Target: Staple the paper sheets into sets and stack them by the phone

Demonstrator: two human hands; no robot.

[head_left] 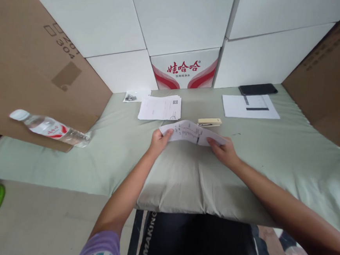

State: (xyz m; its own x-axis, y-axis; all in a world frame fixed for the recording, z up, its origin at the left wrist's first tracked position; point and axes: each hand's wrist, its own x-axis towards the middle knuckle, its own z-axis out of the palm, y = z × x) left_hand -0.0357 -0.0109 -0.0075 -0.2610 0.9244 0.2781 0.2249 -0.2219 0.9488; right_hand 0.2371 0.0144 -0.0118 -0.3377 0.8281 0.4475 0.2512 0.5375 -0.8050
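Between my two hands is a printed sheet of paper (189,133), bent in the middle and raised over the table's front half. My left hand (160,141) pinches its left end, thumb on top. At the right end, my right hand (223,149) grips it the same way; whether it is one sheet or more I cannot tell. Just beyond the paper lies a cream stapler (209,122). A stack of printed papers (159,108) rests past my left hand, and another paper stack (251,107) with dark bars lies farther right.
A water bottle (52,128) stands at the left by a brown cardboard box (30,61). A small clear bag (135,96) with dark bits and a black phone (258,89) are at the back. White boxes (178,22) wall the far edge; another brown box (333,77) closes the right.
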